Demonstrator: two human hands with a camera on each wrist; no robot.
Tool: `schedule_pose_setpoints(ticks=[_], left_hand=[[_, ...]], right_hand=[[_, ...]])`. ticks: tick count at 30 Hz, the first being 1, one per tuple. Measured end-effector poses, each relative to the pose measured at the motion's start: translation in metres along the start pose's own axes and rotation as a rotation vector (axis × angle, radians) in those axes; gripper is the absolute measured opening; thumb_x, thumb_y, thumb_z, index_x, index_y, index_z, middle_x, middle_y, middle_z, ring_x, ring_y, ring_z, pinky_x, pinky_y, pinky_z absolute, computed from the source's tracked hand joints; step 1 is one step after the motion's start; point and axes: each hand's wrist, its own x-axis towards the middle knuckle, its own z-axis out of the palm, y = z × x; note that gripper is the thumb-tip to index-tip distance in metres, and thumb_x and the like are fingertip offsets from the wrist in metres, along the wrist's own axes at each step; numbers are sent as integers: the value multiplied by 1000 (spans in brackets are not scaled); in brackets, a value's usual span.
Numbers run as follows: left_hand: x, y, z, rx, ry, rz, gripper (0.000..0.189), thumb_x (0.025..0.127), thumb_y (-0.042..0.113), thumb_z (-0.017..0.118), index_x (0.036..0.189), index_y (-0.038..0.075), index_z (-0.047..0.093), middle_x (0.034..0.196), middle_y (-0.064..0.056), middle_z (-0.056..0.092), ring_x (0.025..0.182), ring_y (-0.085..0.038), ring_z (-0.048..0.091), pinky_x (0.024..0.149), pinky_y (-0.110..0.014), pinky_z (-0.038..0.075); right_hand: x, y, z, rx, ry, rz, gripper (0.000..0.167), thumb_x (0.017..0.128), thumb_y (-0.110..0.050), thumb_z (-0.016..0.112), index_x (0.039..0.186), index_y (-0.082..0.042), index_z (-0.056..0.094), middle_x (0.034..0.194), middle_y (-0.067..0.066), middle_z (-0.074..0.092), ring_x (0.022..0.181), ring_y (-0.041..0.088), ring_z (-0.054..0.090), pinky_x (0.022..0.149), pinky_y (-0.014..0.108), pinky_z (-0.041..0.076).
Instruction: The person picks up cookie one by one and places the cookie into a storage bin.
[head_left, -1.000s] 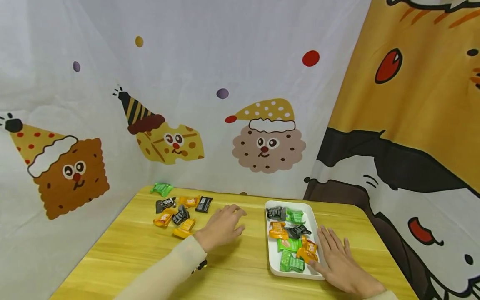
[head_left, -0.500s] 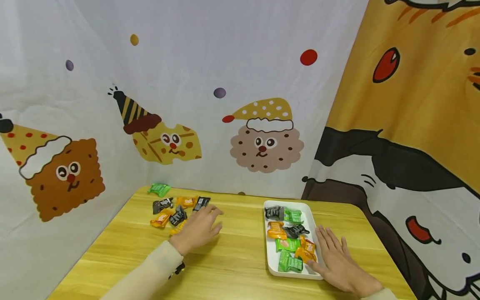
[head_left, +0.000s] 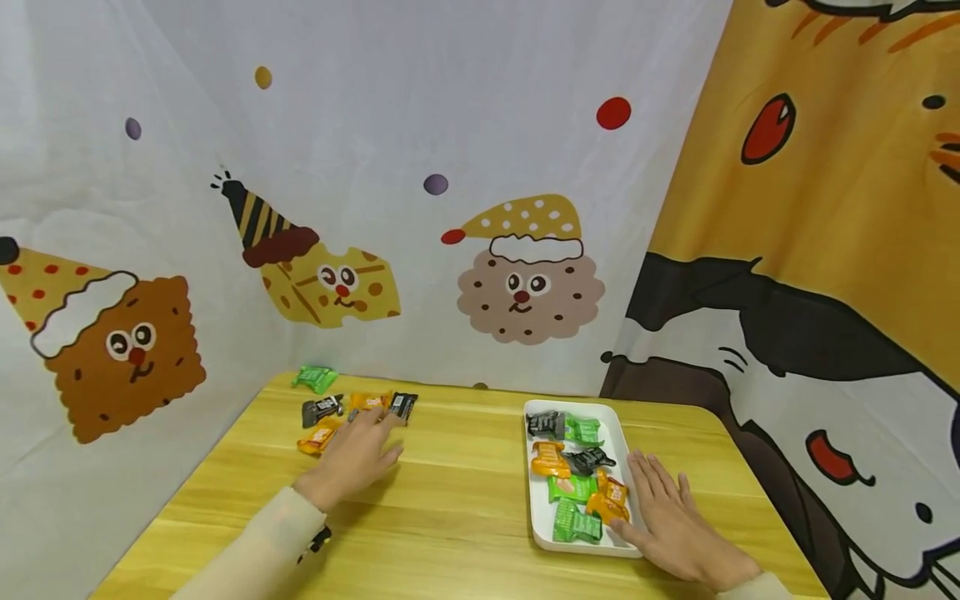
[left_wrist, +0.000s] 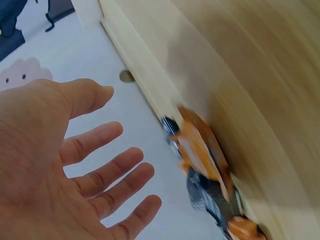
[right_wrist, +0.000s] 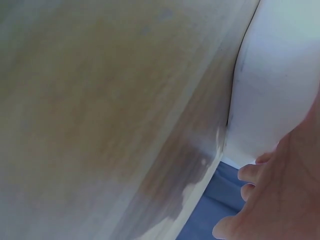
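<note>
My left hand hovers with relaxed, spread fingers over a cluster of wrapped candies on the left of the table, hiding some of them. Around its fingertips lie an orange candy, a black candy and another orange candy. In the left wrist view the palm holds nothing, and a blurred orange candy lies beyond the fingers. My right hand rests with straight fingers along the right side of a white tray, its thumb over the rim. Green, orange and black candies fill the tray.
A green candy lies at the table's back left corner, with a black candy in front of it. Bare wooden table stretches between the cluster and the tray. A printed cloth hangs behind the table.
My left hand has moved left from the middle of the table to over the candy cluster. The right hand stays at the tray, and the head view has shifted slightly.
</note>
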Motion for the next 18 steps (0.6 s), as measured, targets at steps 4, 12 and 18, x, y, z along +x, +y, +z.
schedule_pose_setpoints(ticks=[4,12,18], left_hand=[[-8,-14,-5,20,26,1,36,103,20,91,136,8,81,122,-14,76,100,-28,74,77,-45,66],[-22,-29,-4,-18,-42,-60,35,101,18,93,132,7,82,107,-9,69,75,-13,50,60,-27,44],[-24,-31,-2,-32,-62,-87,38,101,21,94,134,7,82,107,-8,66,78,-14,48,63,-29,44]], right_hand=[[0,0,2,5,5,-5,109,111,-67,70,181,5,29,190,32,25,175,61,22,129,97,12],[-1,1,1,-4,-3,-3,110,110,-68,70,181,5,29,190,32,27,174,61,25,129,97,15],[-1,2,3,-9,14,-12,108,110,-67,70,181,4,29,190,31,26,174,61,25,130,96,15]])
